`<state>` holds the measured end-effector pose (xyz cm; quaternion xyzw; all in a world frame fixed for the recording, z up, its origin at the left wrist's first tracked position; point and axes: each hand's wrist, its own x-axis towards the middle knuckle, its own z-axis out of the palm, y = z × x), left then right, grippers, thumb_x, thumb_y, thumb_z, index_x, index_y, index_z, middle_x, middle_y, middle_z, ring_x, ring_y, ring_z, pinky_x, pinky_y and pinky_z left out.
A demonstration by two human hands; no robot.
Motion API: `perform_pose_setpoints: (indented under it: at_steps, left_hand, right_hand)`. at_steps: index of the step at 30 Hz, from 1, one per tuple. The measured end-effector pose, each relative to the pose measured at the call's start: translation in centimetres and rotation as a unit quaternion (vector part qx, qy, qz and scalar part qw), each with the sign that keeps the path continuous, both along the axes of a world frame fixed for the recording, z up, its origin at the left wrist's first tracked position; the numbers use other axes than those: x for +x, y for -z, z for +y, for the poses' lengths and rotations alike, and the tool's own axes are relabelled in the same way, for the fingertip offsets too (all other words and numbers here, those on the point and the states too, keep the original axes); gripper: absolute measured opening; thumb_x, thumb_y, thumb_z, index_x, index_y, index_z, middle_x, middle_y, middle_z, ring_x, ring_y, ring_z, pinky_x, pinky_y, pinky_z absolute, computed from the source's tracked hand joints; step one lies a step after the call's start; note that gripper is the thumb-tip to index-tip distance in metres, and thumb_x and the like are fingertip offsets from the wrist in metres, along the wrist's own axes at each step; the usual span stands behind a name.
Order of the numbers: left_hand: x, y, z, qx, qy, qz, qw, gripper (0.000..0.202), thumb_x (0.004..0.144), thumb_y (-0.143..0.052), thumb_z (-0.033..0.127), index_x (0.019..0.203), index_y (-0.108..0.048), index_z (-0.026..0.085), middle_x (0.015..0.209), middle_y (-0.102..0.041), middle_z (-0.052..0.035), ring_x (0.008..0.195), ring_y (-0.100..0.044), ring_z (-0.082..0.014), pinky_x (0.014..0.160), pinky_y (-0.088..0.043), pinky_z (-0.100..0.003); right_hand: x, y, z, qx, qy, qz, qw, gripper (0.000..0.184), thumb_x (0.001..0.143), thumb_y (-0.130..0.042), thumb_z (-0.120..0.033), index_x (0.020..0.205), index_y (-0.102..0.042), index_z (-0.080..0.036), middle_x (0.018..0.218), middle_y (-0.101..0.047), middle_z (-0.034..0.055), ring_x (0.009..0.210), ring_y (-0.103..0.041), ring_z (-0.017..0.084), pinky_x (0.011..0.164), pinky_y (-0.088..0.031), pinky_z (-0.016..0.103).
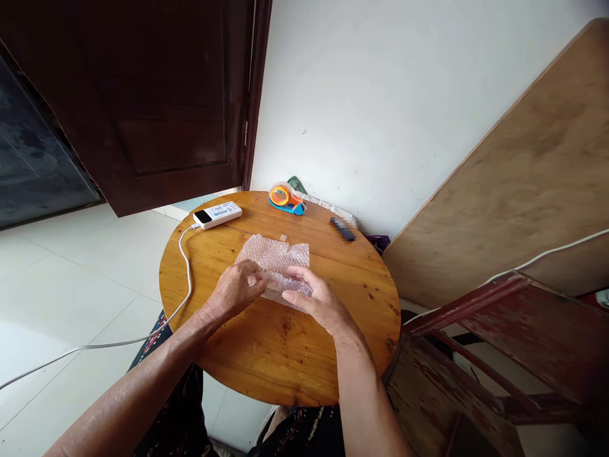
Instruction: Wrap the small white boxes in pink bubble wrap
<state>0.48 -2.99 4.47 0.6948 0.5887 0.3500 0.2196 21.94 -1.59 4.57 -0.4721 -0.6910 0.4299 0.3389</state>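
A sheet of clear bubble wrap (278,252) lies on the round wooden table, its near part folded into a low bundle. What the folded part wraps, if anything, I cannot make out. My left hand (239,287) is closed at the left end of the fold, thumb and fingertips pinching the plastic. Over the right end of the bundle, my right hand (321,298) is open, its thumb and fingers apart and resting on or just above the wrap. A small piece of tape (283,238) shows by the far edge of the sheet.
Toward the back of the table (285,374) stands an orange and blue tape dispenser (287,198). A white power bank (217,215) with a cable (189,273) is at the left. A dark, blurred object (342,229) lies back right. A wooden chair (476,343) stands at the right.
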Motion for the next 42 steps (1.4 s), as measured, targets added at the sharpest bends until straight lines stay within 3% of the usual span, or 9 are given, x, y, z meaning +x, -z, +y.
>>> perform_pose_setpoints:
  at_steps: [4,7,11,15,20,25,33,37,42]
  left_hand:
    - [0.1,-0.1,0.5,-0.023,0.005,-0.03,0.999,0.007,0.079,-0.063,0.024,0.074,-0.063,0.019,0.085,-0.071,-0.003,0.079,-0.065,-0.0186,0.073,-0.046,-0.028]
    - [0.1,0.2,1.1,-0.044,0.016,-0.068,0.997,0.01,0.078,-0.065,0.027,0.073,-0.063,0.019,0.089,-0.072,-0.0032,0.084,-0.065,-0.0194,0.077,-0.046,-0.029]
    - [0.1,0.8,1.6,-0.06,0.003,-0.081,0.995,0.011,0.078,-0.064,0.028,0.074,-0.065,0.018,0.078,-0.07,-0.0011,0.074,-0.062,-0.0167,0.067,-0.044,-0.026]
    - [0.1,1.0,1.6,-0.064,0.008,-0.104,0.992,0.009,0.075,-0.062,0.026,0.073,-0.063,0.018,0.067,-0.064,0.0017,0.062,-0.055,-0.0131,0.058,-0.038,-0.023]
    - [0.2,1.0,1.2,-0.078,0.026,-0.124,0.989,0.009,0.072,-0.06,0.024,0.067,-0.057,0.017,0.066,-0.062,0.0015,0.059,-0.048,-0.0111,0.055,-0.036,-0.022]
    - [0.3,1.1,0.8,-0.081,0.03,-0.135,0.987,0.011,0.071,-0.059,0.026,0.066,-0.055,0.018,0.076,-0.068,-0.001,0.061,-0.049,-0.0115,0.056,-0.036,-0.022]
    - [0.3,1.3,0.8,-0.076,0.019,-0.135,0.988,0.01,0.069,-0.056,0.026,0.064,-0.053,0.018,0.067,-0.06,0.001,0.059,-0.044,-0.0108,0.054,-0.033,-0.022]
    - [0.3,1.0,0.8,-0.093,0.029,-0.141,0.985,0.011,0.067,-0.057,0.027,0.072,-0.059,0.018,0.064,-0.054,0.0034,0.06,-0.045,-0.0113,0.055,-0.033,-0.021]
    - [0.2,0.9,1.1,-0.114,0.044,-0.168,0.978,0.024,0.067,-0.057,0.028,0.087,-0.063,0.017,0.07,-0.058,0.0028,0.064,-0.051,-0.0125,0.058,-0.038,-0.022]
  right_hand:
    - [-0.9,-0.2,0.9,0.037,0.013,-0.071,0.997,0.009,0.075,-0.066,-0.029,0.082,-0.065,-0.022,0.095,-0.072,0.0018,0.088,-0.064,0.022,0.079,-0.048,0.033]
    - [-1.3,0.0,1.8,0.036,-0.016,-0.059,0.997,0.012,0.077,-0.062,-0.027,0.067,-0.059,-0.021,0.085,-0.07,0.0007,0.077,-0.062,0.018,0.069,-0.045,0.028]
    - [-1.3,0.6,2.3,0.021,-0.008,-0.035,0.999,0.014,0.077,-0.064,-0.031,0.069,-0.061,-0.021,0.072,-0.066,-0.0011,0.068,-0.058,0.016,0.063,-0.043,0.026]
    - [-1.1,1.3,2.1,-0.004,0.007,-0.002,1.0,0.015,0.075,-0.066,-0.033,0.068,-0.061,-0.021,0.074,-0.067,0.0003,0.07,-0.058,0.017,0.061,-0.042,0.026]
    - [-1.0,1.2,1.4,-0.006,-0.003,0.011,1.0,0.016,0.076,-0.065,-0.034,0.068,-0.062,-0.02,0.083,-0.07,0.0014,0.07,-0.058,0.016,0.063,-0.043,0.026]
    - [-1.0,1.3,1.1,0.004,-0.003,0.008,1.0,0.015,0.075,-0.066,-0.033,0.067,-0.064,-0.02,0.076,-0.068,0.0002,0.067,-0.057,0.015,0.062,-0.043,0.026]
    - [-1.3,1.9,1.3,-0.007,0.015,0.03,0.999,0.013,0.073,-0.067,-0.031,0.065,-0.064,-0.02,0.077,-0.07,0.0009,0.068,-0.059,0.016,0.063,-0.044,0.026]
    - [-1.3,2.1,1.4,-0.01,0.017,0.045,0.999,0.014,0.073,-0.068,-0.031,0.065,-0.063,-0.02,0.073,-0.069,-0.0002,0.065,-0.058,0.015,0.063,-0.044,0.026]
    - [-1.3,2.2,1.5,-0.019,0.016,0.056,0.998,0.015,0.072,-0.069,-0.031,0.065,-0.063,-0.02,0.065,-0.063,-0.0026,0.06,-0.053,0.013,0.06,-0.042,0.026]
